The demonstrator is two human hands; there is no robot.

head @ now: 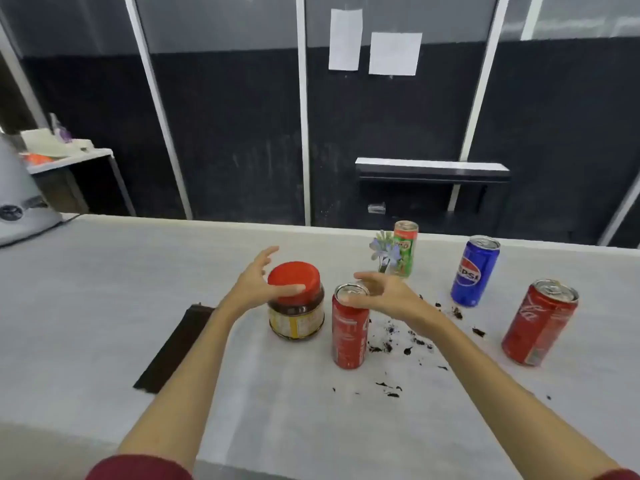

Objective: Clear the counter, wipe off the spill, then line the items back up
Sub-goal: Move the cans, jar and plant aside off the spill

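Note:
A jar with a red lid (296, 303) stands mid-counter. My left hand (258, 284) is spread open around its left side and lid, thumb across the lid's front. Beside it stands a red cola can (349, 329); my right hand (384, 296) hovers open just above and behind its top. A dark spill (412, 341) of crumbs and drops is scattered right of that can. Farther right stand a blue Pepsi can (475, 270) and a second red cola can (539, 322). A green can (405, 247) stands at the back behind a small purple flower (384, 251).
A dark folded cloth (175, 348) lies on the white counter (104, 306) left of the jar. A grey appliance (20, 206) sits at the far left corner. The counter's far edge borders dark glass panels.

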